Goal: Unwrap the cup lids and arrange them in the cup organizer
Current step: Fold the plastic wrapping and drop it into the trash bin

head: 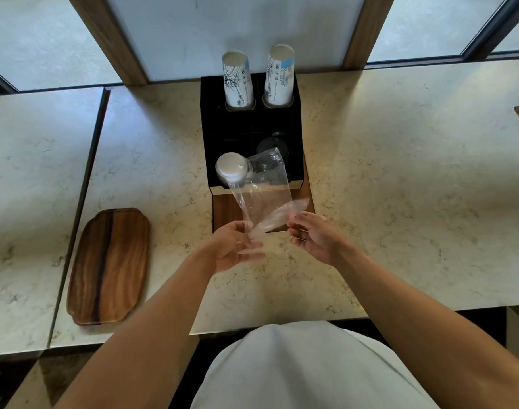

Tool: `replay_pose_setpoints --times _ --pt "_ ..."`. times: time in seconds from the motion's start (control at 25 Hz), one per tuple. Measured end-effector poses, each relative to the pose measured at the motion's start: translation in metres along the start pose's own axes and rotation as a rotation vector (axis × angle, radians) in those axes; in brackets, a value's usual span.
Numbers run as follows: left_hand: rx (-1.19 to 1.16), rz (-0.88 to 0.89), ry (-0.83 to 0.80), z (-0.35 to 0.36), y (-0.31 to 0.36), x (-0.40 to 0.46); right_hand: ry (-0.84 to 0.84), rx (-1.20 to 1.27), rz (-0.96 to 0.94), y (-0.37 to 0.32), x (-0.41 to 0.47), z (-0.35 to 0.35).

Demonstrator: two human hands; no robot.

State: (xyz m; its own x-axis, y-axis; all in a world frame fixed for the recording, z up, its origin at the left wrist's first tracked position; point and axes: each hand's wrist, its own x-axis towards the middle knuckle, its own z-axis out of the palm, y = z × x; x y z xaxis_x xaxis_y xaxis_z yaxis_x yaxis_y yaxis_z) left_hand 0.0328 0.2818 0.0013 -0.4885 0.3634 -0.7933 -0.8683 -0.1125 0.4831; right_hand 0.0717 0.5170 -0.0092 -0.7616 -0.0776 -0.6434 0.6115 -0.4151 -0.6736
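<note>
Lids [231,168] sit in organizer [206,134], frame centre. Left hand [236,246] and right hand [312,236] pinch empty wrapper [267,199]; bunch it, keep clear of slots.

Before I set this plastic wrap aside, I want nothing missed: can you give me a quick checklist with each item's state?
1. White lids seated in organizer front-left slot: ok.
2. Dark lids in front-right slot: ok, count cannot tell.
3. Plastic wrap empty of lids: ok.
4. Wrap clear of the organizer: not ok, it drapes over the front.
5. Left hand and right hand grip on wrap: ok.
6. Paper cups upright at rear: ok.
</note>
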Motion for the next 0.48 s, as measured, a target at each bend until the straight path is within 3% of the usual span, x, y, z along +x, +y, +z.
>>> replay_pose_setpoints --times 0.12,0.32,0.48 --pt "0.161 0.054 -0.042 -0.004 -0.006 -0.001 0.033 -0.097 -0.017 0.006 -0.001 -0.001" --pt "0.122 0.174 -0.068 -0.004 -0.007 -0.002 0.092 -0.199 -0.021 0.01 -0.004 0.001" --pt "0.116 0.245 0.03 0.001 -0.005 -0.003 0.103 -0.329 -0.01 0.013 -0.005 0.0"
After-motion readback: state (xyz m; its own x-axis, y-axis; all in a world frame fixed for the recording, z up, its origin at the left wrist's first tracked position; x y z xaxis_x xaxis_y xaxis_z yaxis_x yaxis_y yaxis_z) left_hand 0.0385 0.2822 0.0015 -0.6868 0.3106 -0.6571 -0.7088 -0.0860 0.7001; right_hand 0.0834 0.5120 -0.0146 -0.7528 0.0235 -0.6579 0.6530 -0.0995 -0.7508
